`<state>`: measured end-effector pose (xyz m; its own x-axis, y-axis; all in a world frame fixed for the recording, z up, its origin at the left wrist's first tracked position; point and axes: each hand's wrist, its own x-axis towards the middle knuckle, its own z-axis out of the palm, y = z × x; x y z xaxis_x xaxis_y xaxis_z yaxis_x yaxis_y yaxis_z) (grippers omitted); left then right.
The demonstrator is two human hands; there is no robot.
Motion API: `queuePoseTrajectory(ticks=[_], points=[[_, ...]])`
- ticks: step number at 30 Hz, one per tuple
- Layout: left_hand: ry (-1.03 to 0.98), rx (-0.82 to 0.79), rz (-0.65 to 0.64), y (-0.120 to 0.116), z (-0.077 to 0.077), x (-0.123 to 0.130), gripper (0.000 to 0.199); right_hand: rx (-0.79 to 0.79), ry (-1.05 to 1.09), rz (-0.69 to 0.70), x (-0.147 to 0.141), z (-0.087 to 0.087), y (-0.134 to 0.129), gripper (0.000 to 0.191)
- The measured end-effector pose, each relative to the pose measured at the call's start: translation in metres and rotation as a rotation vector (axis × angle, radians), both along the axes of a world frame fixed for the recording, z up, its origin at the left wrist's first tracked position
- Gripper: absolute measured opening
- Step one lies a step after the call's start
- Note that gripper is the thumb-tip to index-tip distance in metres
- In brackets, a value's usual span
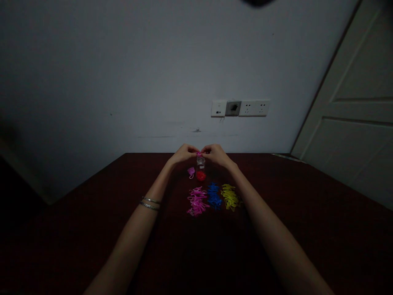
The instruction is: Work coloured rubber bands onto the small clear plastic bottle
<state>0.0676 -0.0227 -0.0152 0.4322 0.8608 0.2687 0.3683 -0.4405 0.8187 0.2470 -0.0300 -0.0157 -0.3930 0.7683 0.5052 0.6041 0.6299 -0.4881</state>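
A clear glass jar (200, 164) with red material (201, 176) at its bottom stands upright on the dark red table. At its mouth my left hand (185, 153) and my right hand (215, 154) meet, fingers pinched on a small pink piece (199, 154) just above the opening. The piece is too small to make out in detail. Nearer to me lie three piles of thin strips or bands: pink (197, 201), blue (214, 196) and yellow (230, 197). A pinkish-purple item with a pale loop (191, 171) rests left of the jar.
The table (107, 196) reaches back to a grey wall. Sockets and switches (254, 108) are mounted on the wall, right of centre. A flat strip (288, 157) lies at the table's back right edge, near a white panelled door (356, 135).
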Motion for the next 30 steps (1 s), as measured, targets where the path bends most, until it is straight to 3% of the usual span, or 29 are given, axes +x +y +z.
queuePoseTrajectory(ticks=[30], points=[[0.049, 0.019, 0.045, -0.0035, 0.0053, 0.0017, 0.025, -0.165, 0.233, 0.084, 0.0039, -0.0065, 0.0025, 0.025]])
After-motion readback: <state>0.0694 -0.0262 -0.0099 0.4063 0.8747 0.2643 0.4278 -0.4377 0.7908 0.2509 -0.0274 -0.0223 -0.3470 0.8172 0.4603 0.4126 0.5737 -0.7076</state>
